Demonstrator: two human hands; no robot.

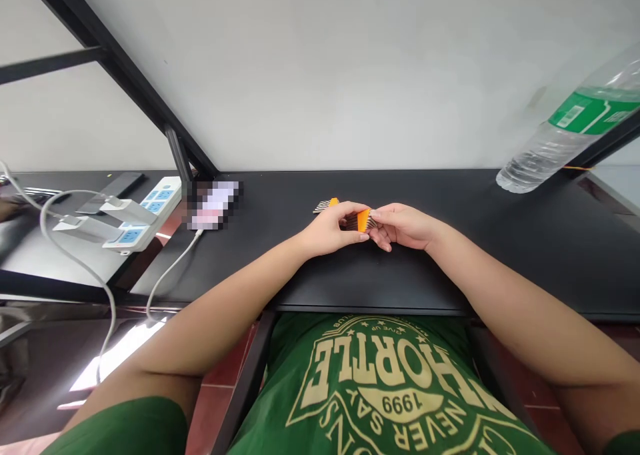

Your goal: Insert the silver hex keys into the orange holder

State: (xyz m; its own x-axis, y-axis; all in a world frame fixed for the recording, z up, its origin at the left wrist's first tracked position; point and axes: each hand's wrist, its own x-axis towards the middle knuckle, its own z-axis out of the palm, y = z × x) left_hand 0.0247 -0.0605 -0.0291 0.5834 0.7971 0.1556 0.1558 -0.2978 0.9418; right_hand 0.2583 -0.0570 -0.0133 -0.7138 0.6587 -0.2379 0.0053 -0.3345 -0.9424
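Note:
Just above the desk, my two hands meet around a small orange piece with dark and light stripes [363, 220], whose exact kind I cannot make out. My left hand [334, 229] grips it from the left, thumb below and fingers above. From the right, the fingers of my right hand [407, 226] pinch its striped end, with the lower fingers curled loosely beneath. Behind my left hand lies a similar orange and striped piece [326, 205] on the black desk [430, 281], partly covered by that hand.
A phone with a blurred screen [215, 205] lies at the left, its white cable running off the front edge. Further left is a power strip [167, 195] with chargers. A tilted water bottle [543, 149] stands at the back right. Black frame bars [135, 85] slope at the left.

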